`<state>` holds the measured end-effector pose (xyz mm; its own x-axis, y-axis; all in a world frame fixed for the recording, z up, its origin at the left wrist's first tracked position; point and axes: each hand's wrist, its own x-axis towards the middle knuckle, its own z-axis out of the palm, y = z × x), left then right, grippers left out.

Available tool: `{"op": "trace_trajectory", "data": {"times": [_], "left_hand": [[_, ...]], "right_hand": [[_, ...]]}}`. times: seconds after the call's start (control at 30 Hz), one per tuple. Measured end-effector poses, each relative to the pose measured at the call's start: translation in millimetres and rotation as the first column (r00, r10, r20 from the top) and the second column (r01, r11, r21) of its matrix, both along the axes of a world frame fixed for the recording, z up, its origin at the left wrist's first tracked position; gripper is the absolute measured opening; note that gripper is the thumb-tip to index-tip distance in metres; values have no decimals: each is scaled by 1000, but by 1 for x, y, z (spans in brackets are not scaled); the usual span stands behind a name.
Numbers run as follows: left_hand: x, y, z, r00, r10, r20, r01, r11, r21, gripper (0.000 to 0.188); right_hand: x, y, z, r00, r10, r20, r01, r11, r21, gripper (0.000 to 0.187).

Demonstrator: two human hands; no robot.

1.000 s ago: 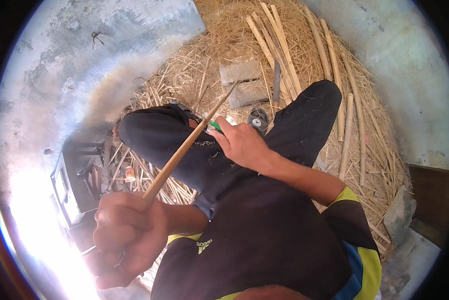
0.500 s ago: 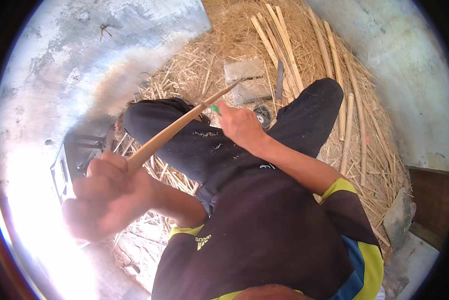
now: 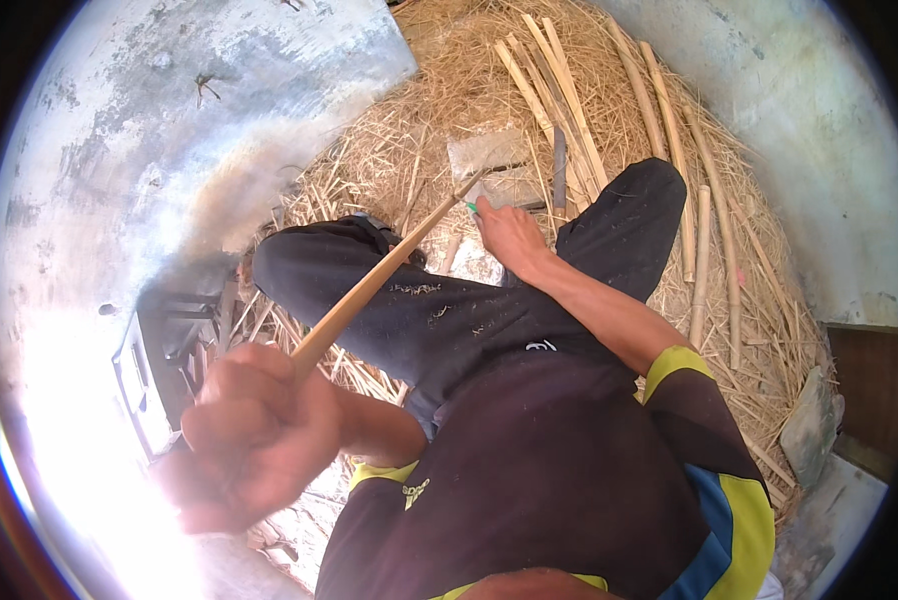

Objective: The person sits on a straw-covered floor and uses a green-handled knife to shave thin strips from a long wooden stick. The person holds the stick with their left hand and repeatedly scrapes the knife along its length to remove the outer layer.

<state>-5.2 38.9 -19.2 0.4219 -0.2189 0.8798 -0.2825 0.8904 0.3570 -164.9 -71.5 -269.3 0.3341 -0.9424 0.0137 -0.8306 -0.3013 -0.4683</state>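
Note:
My left hand [image 3: 264, 425], slightly blurred, is closed around the near end of a long pale wooden or bamboo strip [image 3: 369, 283]. The strip slants up to the right above my crossed legs and narrows to a thin far tip. Close to that tip, my right hand [image 3: 512, 238] grips a small green-handled tool [image 3: 471, 207]. The tool meets or nearly meets the strip; its working end is too small to make out. Pale shavings [image 3: 439, 312] cling to my dark trousers.
Flat stone blocks [image 3: 489, 152] lie ahead on straw and shavings, beside a dark flat bar [image 3: 559, 170]. Several split strips [image 3: 577, 95] and round sticks [image 3: 700, 265] lie to the right. Grey walls [image 3: 219, 110] curve around. A dark frame [image 3: 159, 345] stands at left.
My left hand has shifted right and toward my body with the strip. My right hand, with the green-handled tool, has moved right and slightly away, closer to the strip's far tip.

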Motion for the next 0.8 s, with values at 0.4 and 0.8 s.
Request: {"op": "trace_trajectory", "data": {"times": [0.4, 0.8], "left_hand": [[-5, 5, -2, 976, -211, 50, 211, 978, 8, 36], [11, 0, 0, 994, 85, -65, -82, 996, 36, 42]], "right_hand": [[-18, -46, -89, 985, -128, -114, 147, 972, 183, 22], [-26, -51, -111, 994, -64, -89, 69, 996, 56, 15]]}}
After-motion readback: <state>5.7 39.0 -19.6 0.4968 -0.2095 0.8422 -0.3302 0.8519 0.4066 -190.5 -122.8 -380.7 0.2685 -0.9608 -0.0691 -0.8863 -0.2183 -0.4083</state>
